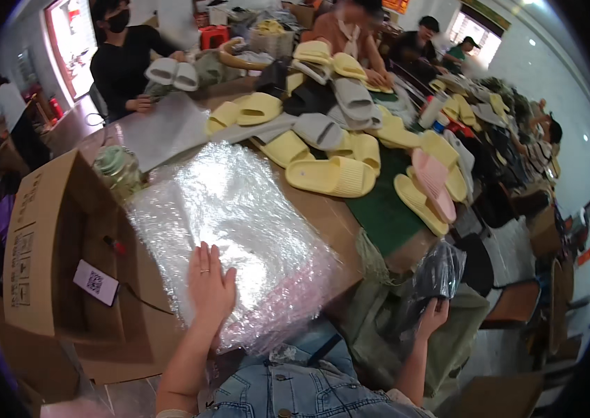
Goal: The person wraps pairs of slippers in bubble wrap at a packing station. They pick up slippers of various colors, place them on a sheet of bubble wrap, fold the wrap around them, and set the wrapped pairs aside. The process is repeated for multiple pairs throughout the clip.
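Note:
My left hand (213,287) lies flat, fingers stretched out, on a stack of shiny clear plastic bags (253,202) spread over the table. The stack's near edge looks pinkish. Off to the right, my right hand (434,317) is closed on the lower end of a clear plastic bag with something dark inside (438,272); I cannot make out its contents. That bag is held above an olive-green sack (385,327) beside the table. Past the stack lies a heap of slippers, mostly yellow (330,177) and grey (317,131), with a pink slipper (433,184) at its right side.
An open cardboard box (44,244) stands left of the bags, with a white card (96,282) bearing a square code. Behind it is a greenish jar (115,167). Across the table a person in black (128,63) holds grey slippers (172,73); other people work farther back.

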Motion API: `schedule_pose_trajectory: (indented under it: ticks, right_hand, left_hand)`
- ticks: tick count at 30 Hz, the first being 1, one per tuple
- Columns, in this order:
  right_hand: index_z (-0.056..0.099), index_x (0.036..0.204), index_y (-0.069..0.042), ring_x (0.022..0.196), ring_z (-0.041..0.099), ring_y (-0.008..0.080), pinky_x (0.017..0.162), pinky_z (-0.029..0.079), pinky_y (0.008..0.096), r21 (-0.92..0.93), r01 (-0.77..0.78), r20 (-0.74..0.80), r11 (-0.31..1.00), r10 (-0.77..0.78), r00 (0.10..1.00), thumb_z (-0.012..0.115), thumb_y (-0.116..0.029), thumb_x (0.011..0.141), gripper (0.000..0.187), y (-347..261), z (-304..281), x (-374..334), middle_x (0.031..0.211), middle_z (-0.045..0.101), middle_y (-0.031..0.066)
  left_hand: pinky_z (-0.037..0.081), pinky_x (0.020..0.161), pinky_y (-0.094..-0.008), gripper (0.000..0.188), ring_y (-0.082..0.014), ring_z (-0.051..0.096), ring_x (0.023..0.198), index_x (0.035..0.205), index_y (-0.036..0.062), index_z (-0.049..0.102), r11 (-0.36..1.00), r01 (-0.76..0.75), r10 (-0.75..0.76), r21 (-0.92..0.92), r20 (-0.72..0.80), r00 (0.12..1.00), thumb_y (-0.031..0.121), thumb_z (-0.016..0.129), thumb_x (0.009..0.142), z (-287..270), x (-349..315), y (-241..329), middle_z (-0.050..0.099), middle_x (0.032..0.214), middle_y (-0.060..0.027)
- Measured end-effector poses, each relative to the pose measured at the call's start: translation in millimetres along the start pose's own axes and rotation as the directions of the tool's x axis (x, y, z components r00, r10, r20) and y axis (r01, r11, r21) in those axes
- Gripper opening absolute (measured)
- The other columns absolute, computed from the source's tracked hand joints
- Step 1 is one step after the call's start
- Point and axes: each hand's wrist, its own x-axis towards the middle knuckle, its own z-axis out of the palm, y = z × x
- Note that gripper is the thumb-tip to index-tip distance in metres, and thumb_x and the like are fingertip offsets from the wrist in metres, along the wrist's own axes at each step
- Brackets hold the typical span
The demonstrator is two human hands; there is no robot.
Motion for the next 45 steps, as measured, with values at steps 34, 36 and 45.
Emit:
schedule_pose_trajectory:
  ticks: [34,36,45]
  right_hand:
    - [0.067,0.124,-0.004,0.115,0.06,0.0429,0.1,0.047,0.0497,-0.655,0.358,0.308,0.665,-0.197,0.931,0.07,-0.032,0.083,0.05,35.5,202.7,354.9,0.119,0.066,0.0247]
    - [0.068,0.12,-0.002,0.116,0.058,0.0457,0.099,0.047,0.0525,-0.589,0.282,0.344,0.758,-0.082,0.935,0.07,-0.034,0.086,0.047,38.4,215.6,367.0,0.118,0.064,0.0274]
    - [0.06,0.101,0.005,0.089,0.06,0.0365,0.082,0.047,0.0431,-0.262,0.466,0.073,0.845,-0.464,0.883,0.065,-0.006,0.089,0.018,-15.3,252.0,294.1,0.094,0.06,0.0197]
  left_hand:
    - [0.026,0.12,-0.0537,0.063,-0.043,0.034,0.146,0.145,0.0,0.049,0.997,0.012,-0.012,-0.072,0.005,1.0,0.03,0.065,0.092,-7.9,4.1,6.3,0.041,0.157,-0.0229]
    - [0.027,0.119,-0.055,0.063,-0.0438,0.035,0.145,0.144,-0.0005,0.05,0.996,0.017,-0.016,-0.086,0.017,1.0,0.031,0.066,0.091,-6.7,2.5,5.7,0.04,0.157,-0.0229]
    - [0.025,0.119,-0.055,0.066,-0.042,0.032,0.148,0.146,-0.0008,0.048,0.997,0.046,-0.044,-0.069,0.033,0.998,0.033,0.064,0.092,-8.0,1.1,6.4,0.04,0.157,-0.0235]
